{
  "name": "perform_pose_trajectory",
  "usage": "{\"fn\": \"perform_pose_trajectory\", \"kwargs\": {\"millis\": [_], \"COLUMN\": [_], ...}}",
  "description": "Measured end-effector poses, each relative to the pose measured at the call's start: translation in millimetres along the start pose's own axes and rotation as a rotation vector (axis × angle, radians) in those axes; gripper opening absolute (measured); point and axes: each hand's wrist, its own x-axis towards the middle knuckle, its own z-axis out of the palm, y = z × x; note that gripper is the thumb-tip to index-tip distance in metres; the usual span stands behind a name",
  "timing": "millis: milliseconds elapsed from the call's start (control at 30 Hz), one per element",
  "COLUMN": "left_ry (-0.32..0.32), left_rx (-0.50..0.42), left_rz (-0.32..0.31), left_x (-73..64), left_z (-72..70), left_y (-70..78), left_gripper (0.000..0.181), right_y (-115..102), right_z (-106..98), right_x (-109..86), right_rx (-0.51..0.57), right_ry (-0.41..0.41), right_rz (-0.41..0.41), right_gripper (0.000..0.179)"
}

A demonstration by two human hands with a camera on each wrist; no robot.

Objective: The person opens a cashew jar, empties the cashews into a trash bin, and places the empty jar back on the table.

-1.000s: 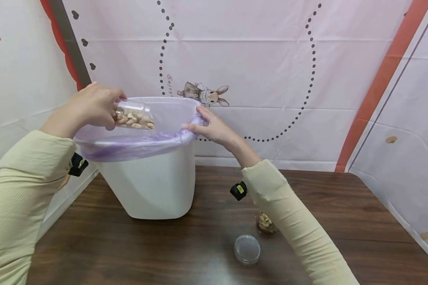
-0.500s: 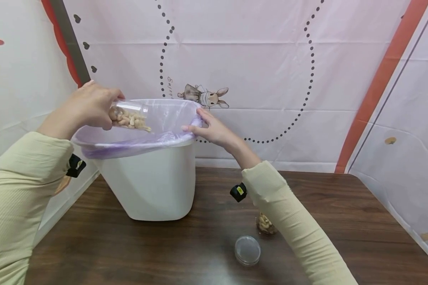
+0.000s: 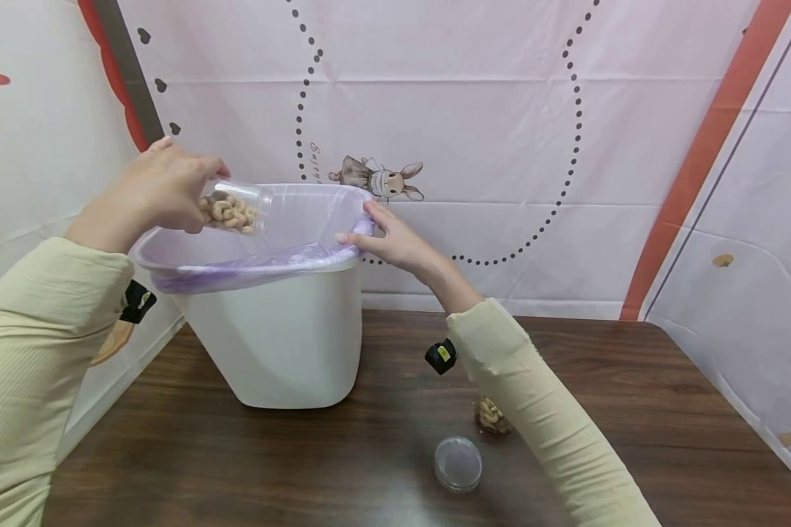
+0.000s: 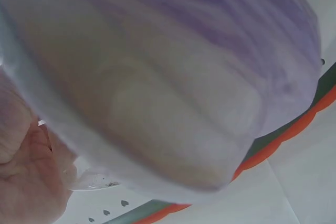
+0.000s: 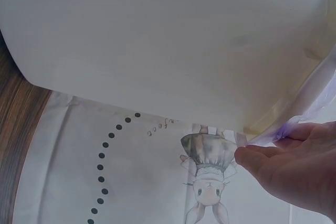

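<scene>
My left hand (image 3: 161, 194) grips a clear plastic jar (image 3: 237, 205) of cashews (image 3: 229, 212), lying on its side over the mouth of a white trash can (image 3: 283, 344). The jar's open end points right, and the cashews lie along its lower side. A thin purple trash bag (image 3: 250, 272) lines the can and folds over its rim. At the can's right side my right hand (image 3: 395, 238) pinches the bag and rim, thumb on top. In the left wrist view the can and bag cover much of the picture, with part of the left hand (image 4: 31, 177) at lower left.
The can stands at the left on a dark wooden table (image 3: 382, 446). A round clear lid (image 3: 458, 463) lies near the front. Cashews in a clear container (image 3: 491, 416) show beside my right forearm, partly hidden. A printed cloth (image 3: 474, 132) hangs behind.
The left hand has drawn the jar slightly left. Cashews at its mouth half a second ago are no longer there, and fewer show inside. The right hand stays at the rim.
</scene>
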Motion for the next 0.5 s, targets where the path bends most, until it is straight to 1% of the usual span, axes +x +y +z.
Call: {"fn": "perform_pose_trajectory", "kwargs": {"millis": [200, 333, 500], "left_ry": [-0.046, -0.057, -0.053], "left_rx": [0.019, 0.025, 0.026], "left_rz": [-0.008, -0.005, 0.007], "left_x": [1.5, 2.9, 3.5], "left_z": [-1.4, -1.1, -1.1], "left_y": [2.4, 3.9, 5.5], "left_gripper": [0.07, 0.068, 0.064], "right_y": [-0.1, 0.6, 1.2], "right_z": [0.2, 0.4, 0.1], "right_x": [-0.8, -0.3, 0.3], "right_rx": [0.004, 0.012, 0.021], "right_ry": [-0.001, -0.002, 0.002], "right_rz": [-0.005, -0.009, -0.004], "right_gripper": [0.082, 0.082, 0.083]}}
